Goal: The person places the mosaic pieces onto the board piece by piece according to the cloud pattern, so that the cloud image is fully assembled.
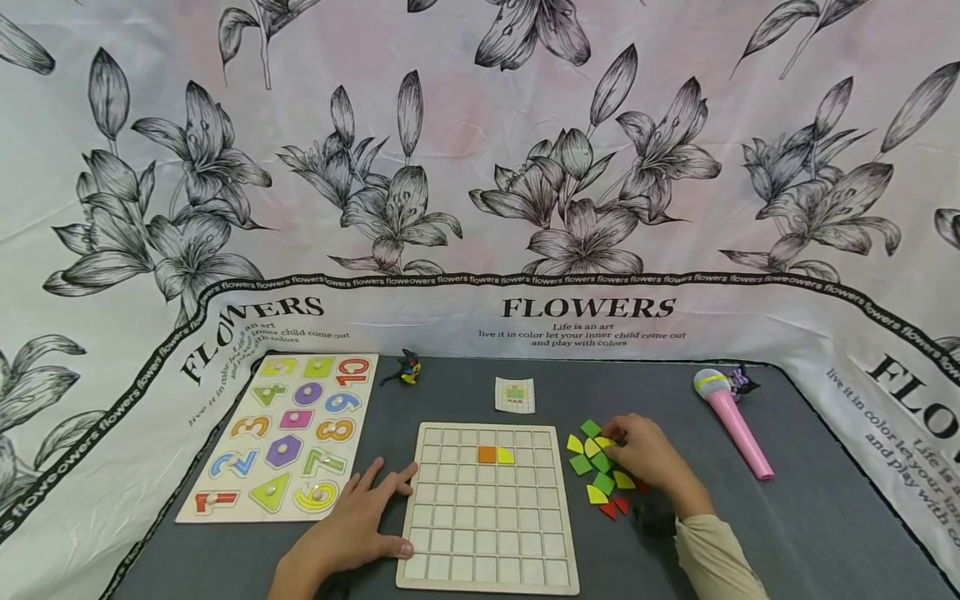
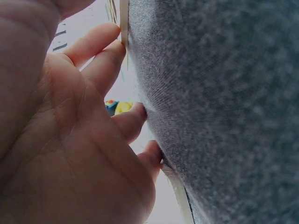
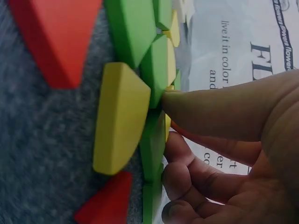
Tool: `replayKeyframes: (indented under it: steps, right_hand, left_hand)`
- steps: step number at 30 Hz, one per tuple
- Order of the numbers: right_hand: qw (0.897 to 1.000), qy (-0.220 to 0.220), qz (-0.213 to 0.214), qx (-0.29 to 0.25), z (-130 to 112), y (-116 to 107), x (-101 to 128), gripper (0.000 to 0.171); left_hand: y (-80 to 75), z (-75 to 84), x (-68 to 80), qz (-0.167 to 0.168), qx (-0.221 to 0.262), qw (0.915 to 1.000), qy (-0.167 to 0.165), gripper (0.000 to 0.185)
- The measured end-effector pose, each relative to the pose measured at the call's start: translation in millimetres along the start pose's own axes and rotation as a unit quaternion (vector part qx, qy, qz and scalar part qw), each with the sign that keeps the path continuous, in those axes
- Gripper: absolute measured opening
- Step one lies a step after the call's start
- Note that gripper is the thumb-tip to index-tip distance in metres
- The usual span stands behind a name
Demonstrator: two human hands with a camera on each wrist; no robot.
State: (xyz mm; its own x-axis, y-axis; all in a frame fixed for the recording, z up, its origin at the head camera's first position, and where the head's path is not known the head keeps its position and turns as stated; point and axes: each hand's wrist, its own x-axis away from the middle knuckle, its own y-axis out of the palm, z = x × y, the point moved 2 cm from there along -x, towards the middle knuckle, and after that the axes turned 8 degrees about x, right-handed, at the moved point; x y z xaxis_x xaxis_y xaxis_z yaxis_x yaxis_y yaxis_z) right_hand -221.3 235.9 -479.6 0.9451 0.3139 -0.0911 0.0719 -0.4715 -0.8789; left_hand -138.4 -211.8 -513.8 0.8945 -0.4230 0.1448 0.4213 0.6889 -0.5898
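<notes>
A pale wooden grid board (image 1: 480, 521) lies in front of me, with an orange square (image 1: 487, 455) and a yellow quarter-circle piece (image 1: 506, 456) side by side in its cells. My left hand (image 1: 358, 525) is spread at the board's left edge; thumb and index finger touch it. Right of the board is a loose pile of green squares (image 1: 581, 464), yellow quarter-circles (image 1: 597, 494) and red triangles (image 1: 608, 511). At the pile's far side my right hand (image 1: 643, 454) pinches a yellow quarter-circle, mostly hidden by thumb and fingers in the right wrist view.
A number-and-shape puzzle board (image 1: 307, 492) lies left. Behind the grid are a small patterned card (image 1: 514, 396) and a dark toy figure (image 1: 407, 367). A pink toy microphone (image 1: 738, 429) lies at right, beside another small figure (image 1: 742, 382). A flowered cloth (image 1: 420, 321) rises behind.
</notes>
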Motion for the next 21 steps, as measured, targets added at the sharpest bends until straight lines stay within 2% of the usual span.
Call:
replayKeyframes:
  steps: [5,12,15,21]
  right_hand:
    - [1.000,0.000,-0.003,0.004,3,3,-2,0.015]
    - [0.999,0.022,0.015,-0.017,1,3,2,0.015]
    - [0.999,0.023,0.029,-0.023,-3,3,3,0.014]
    - [0.998,0.008,0.043,-0.039,-17,2,4,0.013]
  left_hand:
    - [-1.5,16.5,4.0,-0.003,-0.009,0.9999,-0.008,0.102]
    - [-0.1,4.0,1.8,0.001,-0.001,1.0000,0.004,0.104]
    - [-0.7,8.2,3.6,0.001,-0.004,1.0000,0.005,0.102]
    - [2.3,-7.1,-2.2,-0.002,-0.008,1.0000,0.005,0.106]
